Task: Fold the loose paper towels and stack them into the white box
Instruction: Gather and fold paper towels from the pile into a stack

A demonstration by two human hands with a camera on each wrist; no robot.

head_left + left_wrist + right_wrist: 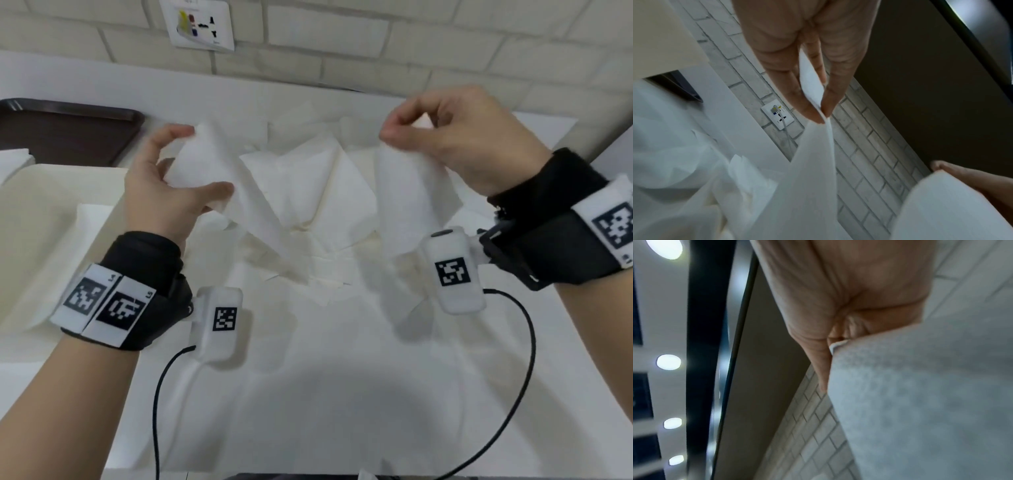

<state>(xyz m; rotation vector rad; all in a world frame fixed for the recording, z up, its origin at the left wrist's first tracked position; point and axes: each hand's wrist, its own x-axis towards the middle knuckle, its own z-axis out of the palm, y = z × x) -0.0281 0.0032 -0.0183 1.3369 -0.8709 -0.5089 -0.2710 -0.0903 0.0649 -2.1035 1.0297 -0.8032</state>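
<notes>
Left hand [161,192] pinches one paper towel [219,171], right hand [469,137] pinches another towel [407,202]; both sheets hang in the air above the loose towel pile [308,192]. White box [37,240] sits left of the pile, brown tray [72,130] behind the box.
</notes>
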